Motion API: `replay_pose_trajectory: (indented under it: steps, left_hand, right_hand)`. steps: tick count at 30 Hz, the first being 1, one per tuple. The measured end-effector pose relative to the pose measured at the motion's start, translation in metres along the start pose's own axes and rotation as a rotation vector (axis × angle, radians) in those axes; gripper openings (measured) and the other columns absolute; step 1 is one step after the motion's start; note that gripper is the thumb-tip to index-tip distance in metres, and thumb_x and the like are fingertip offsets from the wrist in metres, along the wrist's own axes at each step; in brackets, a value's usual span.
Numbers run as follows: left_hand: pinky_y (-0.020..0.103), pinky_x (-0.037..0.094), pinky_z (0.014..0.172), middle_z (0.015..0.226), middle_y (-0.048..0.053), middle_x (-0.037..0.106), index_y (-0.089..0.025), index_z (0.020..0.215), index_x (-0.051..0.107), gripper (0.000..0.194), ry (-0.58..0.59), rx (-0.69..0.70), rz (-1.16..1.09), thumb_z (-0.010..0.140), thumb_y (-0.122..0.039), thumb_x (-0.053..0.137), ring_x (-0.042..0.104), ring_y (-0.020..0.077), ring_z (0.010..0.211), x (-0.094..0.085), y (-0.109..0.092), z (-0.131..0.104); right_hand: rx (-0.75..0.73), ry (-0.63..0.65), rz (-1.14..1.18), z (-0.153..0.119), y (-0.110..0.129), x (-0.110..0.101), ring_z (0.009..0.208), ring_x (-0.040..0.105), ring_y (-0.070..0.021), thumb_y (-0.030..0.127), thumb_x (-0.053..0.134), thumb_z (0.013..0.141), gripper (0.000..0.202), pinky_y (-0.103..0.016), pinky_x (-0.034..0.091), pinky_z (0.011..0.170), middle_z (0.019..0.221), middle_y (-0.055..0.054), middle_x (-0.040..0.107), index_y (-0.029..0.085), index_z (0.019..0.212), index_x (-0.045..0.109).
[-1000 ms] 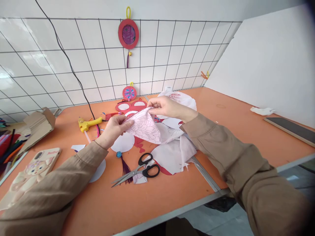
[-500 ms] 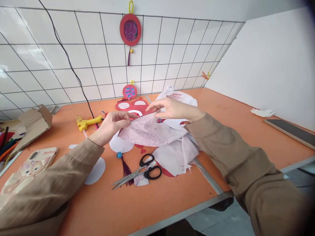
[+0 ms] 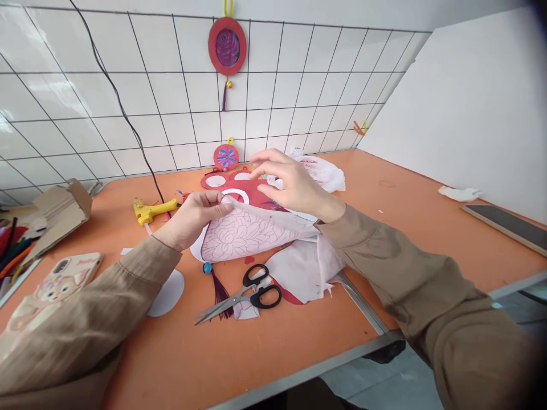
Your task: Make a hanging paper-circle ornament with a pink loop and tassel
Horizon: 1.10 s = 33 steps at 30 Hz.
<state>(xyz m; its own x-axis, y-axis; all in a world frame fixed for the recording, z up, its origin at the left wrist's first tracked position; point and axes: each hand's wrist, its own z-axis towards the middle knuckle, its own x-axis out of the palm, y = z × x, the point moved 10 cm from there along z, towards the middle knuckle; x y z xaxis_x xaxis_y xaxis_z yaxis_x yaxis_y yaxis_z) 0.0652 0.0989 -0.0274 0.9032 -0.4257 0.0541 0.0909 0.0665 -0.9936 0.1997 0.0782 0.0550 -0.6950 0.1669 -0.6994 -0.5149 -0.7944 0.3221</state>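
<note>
Between thumb and fingers, my left hand (image 3: 203, 215) pinches the upper edge of a thin white cloth (image 3: 252, 230) printed with flower outlines. The cloth slopes down to the right, its far end lying by another crumpled white cloth (image 3: 294, 267). Above it my right hand (image 3: 286, 182) is raised with fingers apart and nothing between them. Under and behind the cloth lie red cut-out sheets (image 3: 258, 191) and a white paper ring (image 3: 241, 196). In front are black-handled scissors (image 3: 245, 296), lying partly over a purple tassel (image 3: 220, 293) with a blue bead (image 3: 207, 267).
A yellow glue gun (image 3: 151, 210) lies at the left, near a phone in a cartoon case (image 3: 64, 285) and a white paper disc (image 3: 171, 293). Cardboard (image 3: 68, 219) stands farther left. Round red ornaments (image 3: 227, 48) hang on the tiled wall; a dark board (image 3: 508, 228) lies right.
My right hand has let go of the cloth's upper edge and lifted slightly. The cloth's right part has dropped and folded over, while my left hand keeps its pinch.
</note>
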Motion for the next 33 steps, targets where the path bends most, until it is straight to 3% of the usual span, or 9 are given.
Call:
replay_pose_trajectory:
  steps: [4,8,11,15,18,22,26,28,33]
  left_hand:
    - [0.023,0.046,0.057,0.064,0.000,0.065,-0.014,0.066,0.067,0.031,-0.085,-0.011,-0.089,0.057,-0.034,0.089,0.057,0.0096,0.057,-0.007,-0.001,0.000]
    - [0.022,0.041,0.050,0.058,-0.002,0.059,-0.014,0.062,0.063,0.036,-0.145,0.038,-0.036,0.058,-0.039,0.088,0.051,0.0074,0.052,-0.010,-0.005,-0.001]
    - [0.023,0.039,0.051,0.059,-0.003,0.056,-0.016,0.063,0.060,0.035,-0.163,0.121,0.034,0.061,-0.039,0.087,0.048,0.0069,0.052,-0.012,-0.015,-0.003]
    - [0.027,0.046,0.066,0.083,0.001,0.068,-0.019,0.084,0.067,0.033,-0.109,0.173,0.145,0.066,-0.041,0.084,0.061,0.0147,0.075,-0.011,-0.024,-0.003]
    - [0.033,0.050,0.075,0.101,0.008,0.072,-0.018,0.099,0.070,0.048,-0.035,0.046,0.186,0.077,-0.061,0.068,0.065,0.0238,0.092,-0.011,-0.012,0.002]
    - [0.036,0.052,0.072,0.099,0.014,0.074,-0.015,0.095,0.072,0.072,0.005,-0.154,0.154,0.077,-0.080,0.047,0.068,0.0281,0.091,-0.019,0.010,0.006]
    - [0.031,0.052,0.066,0.078,0.008,0.073,-0.015,0.078,0.073,0.038,-0.010,-0.086,0.200,0.069,-0.052,0.076,0.067,0.0197,0.072,-0.026,0.004,0.008]
    - [0.029,0.050,0.061,0.069,0.005,0.070,-0.015,0.072,0.072,0.026,-0.057,-0.024,0.233,0.068,-0.040,0.079,0.063,0.0160,0.063,-0.030,-0.003,0.007]
    - [0.030,0.050,0.059,0.065,0.004,0.067,-0.015,0.071,0.073,0.021,-0.109,0.033,0.239,0.072,-0.036,0.077,0.062,0.0157,0.061,-0.033,-0.015,0.004]
  right_hand:
    - [0.014,0.294,0.023,-0.007,0.008,0.034,0.092,0.061,-0.0214,0.039,0.066,0.084,0.020,-0.036,0.047,0.082,0.097,-0.005,0.067,0.021,0.093,0.062]
    - [0.107,0.432,-0.041,-0.015,0.002,0.054,0.060,0.043,-0.0114,0.027,0.064,0.081,0.023,-0.029,0.031,0.057,0.066,0.002,0.051,0.019,0.069,0.047]
    - [0.192,0.413,0.012,-0.016,-0.010,0.055,0.053,0.026,-0.0079,0.020,0.059,0.080,0.038,-0.028,0.020,0.052,0.056,0.005,0.028,0.019,0.059,0.028]
    - [0.280,0.384,0.161,-0.015,-0.023,0.054,0.054,0.026,-0.0078,0.018,0.057,0.081,0.036,-0.029,0.020,0.053,0.058,0.004,0.029,0.018,0.057,0.030]
    - [0.391,0.337,0.247,-0.015,-0.035,0.050,0.056,0.033,-0.0088,0.019,0.058,0.081,0.032,-0.028,0.024,0.054,0.059,0.003,0.036,0.018,0.057,0.038]
    - [0.439,0.243,0.263,-0.012,-0.043,0.039,0.057,0.033,-0.0086,0.020,0.059,0.079,0.031,-0.027,0.023,0.055,0.059,0.003,0.037,0.018,0.056,0.039]
    - [0.420,0.203,0.280,-0.009,-0.044,0.033,0.055,0.029,-0.0076,0.023,0.060,0.079,0.034,-0.026,0.020,0.053,0.057,0.004,0.031,0.018,0.054,0.038]
    - [0.403,0.186,0.299,-0.008,-0.043,0.030,0.054,0.027,-0.0075,0.023,0.060,0.079,0.036,-0.027,0.019,0.052,0.056,0.004,0.030,0.019,0.053,0.035]
    - [0.380,0.161,0.316,-0.006,-0.041,0.027,0.057,0.030,-0.0087,0.021,0.057,0.082,0.034,-0.028,0.020,0.054,0.059,0.003,0.032,0.019,0.055,0.037]
